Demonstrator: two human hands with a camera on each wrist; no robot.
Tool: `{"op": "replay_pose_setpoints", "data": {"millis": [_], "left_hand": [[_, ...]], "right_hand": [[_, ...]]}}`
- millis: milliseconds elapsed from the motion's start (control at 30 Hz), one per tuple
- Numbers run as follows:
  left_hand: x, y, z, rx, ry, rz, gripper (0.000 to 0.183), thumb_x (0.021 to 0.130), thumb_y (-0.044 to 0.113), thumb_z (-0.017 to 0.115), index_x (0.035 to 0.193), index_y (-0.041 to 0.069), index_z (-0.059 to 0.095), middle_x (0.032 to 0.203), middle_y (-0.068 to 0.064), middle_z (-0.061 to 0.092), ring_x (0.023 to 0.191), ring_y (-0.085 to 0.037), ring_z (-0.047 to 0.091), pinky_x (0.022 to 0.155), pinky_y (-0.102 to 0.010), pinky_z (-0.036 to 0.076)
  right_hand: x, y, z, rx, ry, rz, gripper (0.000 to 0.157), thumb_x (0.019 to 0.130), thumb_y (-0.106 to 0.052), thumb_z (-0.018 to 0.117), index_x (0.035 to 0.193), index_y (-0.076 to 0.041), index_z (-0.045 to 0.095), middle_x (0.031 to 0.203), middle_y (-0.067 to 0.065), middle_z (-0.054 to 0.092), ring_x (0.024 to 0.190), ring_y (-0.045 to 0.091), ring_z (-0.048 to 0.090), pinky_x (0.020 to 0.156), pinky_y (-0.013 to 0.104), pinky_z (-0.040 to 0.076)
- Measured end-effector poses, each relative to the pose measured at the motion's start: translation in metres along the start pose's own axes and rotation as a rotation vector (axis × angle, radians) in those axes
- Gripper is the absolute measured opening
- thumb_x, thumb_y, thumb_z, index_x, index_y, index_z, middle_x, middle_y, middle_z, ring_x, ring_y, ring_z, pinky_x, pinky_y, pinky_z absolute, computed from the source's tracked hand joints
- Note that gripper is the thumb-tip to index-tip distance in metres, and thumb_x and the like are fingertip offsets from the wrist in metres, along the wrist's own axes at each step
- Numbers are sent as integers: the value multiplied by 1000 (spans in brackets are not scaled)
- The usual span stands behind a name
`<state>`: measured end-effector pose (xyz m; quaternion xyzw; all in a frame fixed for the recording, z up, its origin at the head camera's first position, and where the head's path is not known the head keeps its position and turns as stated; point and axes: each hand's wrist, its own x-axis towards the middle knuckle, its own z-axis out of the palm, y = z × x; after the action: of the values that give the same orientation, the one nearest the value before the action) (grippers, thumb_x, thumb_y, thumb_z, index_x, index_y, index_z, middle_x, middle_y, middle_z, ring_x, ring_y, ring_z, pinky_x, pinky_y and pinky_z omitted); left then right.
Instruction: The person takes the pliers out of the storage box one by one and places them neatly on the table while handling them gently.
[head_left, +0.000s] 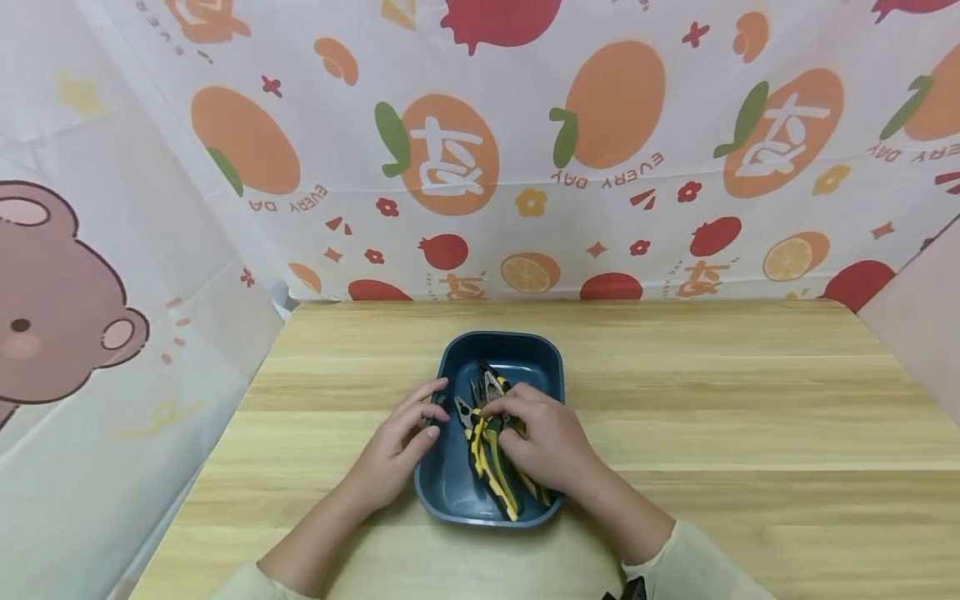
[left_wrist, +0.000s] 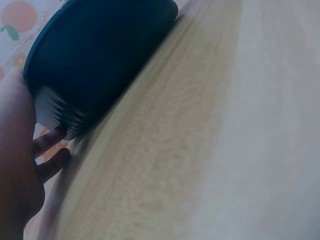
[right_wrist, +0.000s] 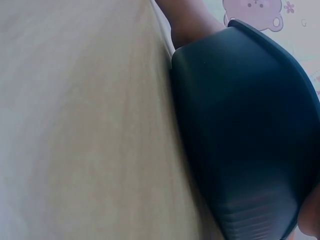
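The right hand (head_left: 546,433) has its grip on pliers (head_left: 482,460) inside the tray (head_left: 452,485). The heads of the pliers lie beyond this grip and to its left; the handles go from it to the near end of the tray. Left of the grip, the left hand (head_left: 393,454) is at the tray's left wall. The table (head_left: 712,417) is below; the cloth (head_left: 525,150) hangs far behind.

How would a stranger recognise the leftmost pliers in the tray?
On the yellowish table stands a dark blue tray. In it, left of the right hand, lie the leftmost pliers. Their yellow-and-black handles differ from the green-and-yellow handles beside them.
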<state>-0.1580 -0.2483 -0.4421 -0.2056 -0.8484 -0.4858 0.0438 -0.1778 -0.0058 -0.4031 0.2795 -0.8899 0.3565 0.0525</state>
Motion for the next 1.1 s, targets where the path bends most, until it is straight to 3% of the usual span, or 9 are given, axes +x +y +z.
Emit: {"op": "replay_pose_setpoints", "data": {"millis": [300, 400, 633, 867, 1100], "left_hand": [[4, 0, -1, 1, 0, 6, 17, 99, 19, 47, 111, 14, 58, 151, 4, 33, 137, -16, 33, 92, -24, 44], [4, 0, -1, 2, -5, 3, 17, 99, 19, 47, 111, 14, 58, 151, 3, 33, 137, -16, 33, 91, -25, 44], [2, -1, -2, 2, -11, -14, 18, 99, 21, 46, 112, 15, 58, 151, 6, 32, 138, -15, 31, 94, -25, 43], [3, -2, 0, 6, -6, -2, 18, 99, 20, 47, 112, 14, 58, 151, 7, 33, 136, -19, 36, 90, -24, 44], [1, -2, 0, 3, -3, -7, 18, 99, 21, 47, 111, 14, 58, 151, 7, 33, 138, -14, 31, 93, -24, 43]], "right_hand": [[3, 3, 1, -8, 42, -16, 18, 83, -29, 68, 101, -30, 70, 84, -17, 53, 70, 2, 47, 57, 20, 41], [3, 3, 1, 4, 43, -15, 18, 82, -33, 72, 99, -29, 70, 87, -18, 55, 76, 1, 50, 64, 21, 44], [3, 4, 2, 68, 57, -16, 17, 81, -28, 73, 97, -27, 67, 93, -18, 58, 88, -1, 53, 79, 25, 49], [1, 5, 3, 79, 114, -10, 19, 80, -20, 73, 97, -25, 66, 93, -17, 58, 85, 0, 52, 76, 25, 49], [1, 5, 5, 53, 111, -18, 18, 81, -21, 72, 97, -25, 65, 93, -17, 56, 82, 1, 50, 72, 22, 48]]}}
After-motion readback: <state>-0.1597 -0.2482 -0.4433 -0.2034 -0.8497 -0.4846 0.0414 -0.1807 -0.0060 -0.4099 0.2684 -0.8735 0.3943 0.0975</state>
